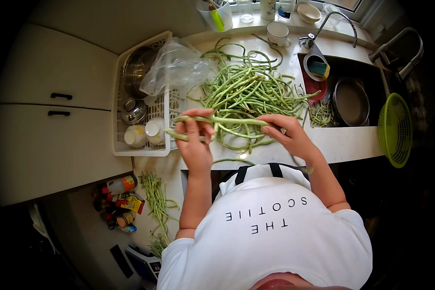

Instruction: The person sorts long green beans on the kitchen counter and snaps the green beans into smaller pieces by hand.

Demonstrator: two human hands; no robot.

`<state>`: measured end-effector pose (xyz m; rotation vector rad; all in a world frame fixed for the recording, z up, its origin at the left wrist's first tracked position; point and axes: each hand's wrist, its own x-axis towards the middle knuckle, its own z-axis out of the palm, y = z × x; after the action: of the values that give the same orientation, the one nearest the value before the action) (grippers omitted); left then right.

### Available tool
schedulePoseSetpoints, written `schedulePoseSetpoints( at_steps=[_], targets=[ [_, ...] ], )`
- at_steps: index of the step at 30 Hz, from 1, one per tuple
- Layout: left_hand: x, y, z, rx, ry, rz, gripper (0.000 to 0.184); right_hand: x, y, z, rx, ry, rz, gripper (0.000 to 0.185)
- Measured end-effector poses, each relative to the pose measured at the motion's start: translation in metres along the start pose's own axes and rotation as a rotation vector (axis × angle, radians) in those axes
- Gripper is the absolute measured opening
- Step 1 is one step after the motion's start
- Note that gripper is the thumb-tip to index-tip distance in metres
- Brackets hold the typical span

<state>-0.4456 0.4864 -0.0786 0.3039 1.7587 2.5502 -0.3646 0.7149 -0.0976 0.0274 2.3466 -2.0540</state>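
Note:
My left hand has its fingers closed round one end of a long green bean. Another stretch of bean passes through the same fingers; whether it is part of the same bean I cannot tell. My right hand pinches the long bean near its other end, so it runs almost level between the two hands. Just beyond, a large tangled pile of long green beans lies on the white counter. A single bean rests near the counter's front edge.
A white dish rack with a plastic bag stands at left. At right are the sink with a pan, and a green colander. A mug stands behind the pile. More beans lie at lower left near bottles.

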Motion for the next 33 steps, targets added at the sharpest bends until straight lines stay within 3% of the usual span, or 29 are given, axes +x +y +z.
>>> schedulePoseSetpoints(
  at_steps=[1,3,11,18,23,33],
  targets=[
    [0.004,0.002,-0.006,-0.003,-0.004,-0.005,0.022,-0.002,-0.002,-0.007,0.097,0.008,0.142,0.023],
    [0.012,0.008,-0.023,-0.311,0.115,-0.014,0.020,-0.003,0.001,-0.018,0.126,-0.031,0.160,0.023],
    [0.023,0.017,-0.045,-0.885,0.062,-0.061,0.020,-0.010,0.000,-0.039,0.302,-0.212,0.333,0.025],
    [0.031,0.035,-0.065,-0.981,0.032,-0.020,0.025,-0.021,0.008,-0.056,0.391,-0.253,0.282,0.037],
    [0.032,0.033,-0.072,-0.983,0.046,-0.021,0.031,-0.023,0.011,-0.053,0.674,-0.143,0.178,0.032],
    [0.031,0.040,-0.077,-1.032,-0.010,-0.038,0.031,-0.023,0.009,-0.056,0.569,-0.146,0.065,0.012]
  ],
)
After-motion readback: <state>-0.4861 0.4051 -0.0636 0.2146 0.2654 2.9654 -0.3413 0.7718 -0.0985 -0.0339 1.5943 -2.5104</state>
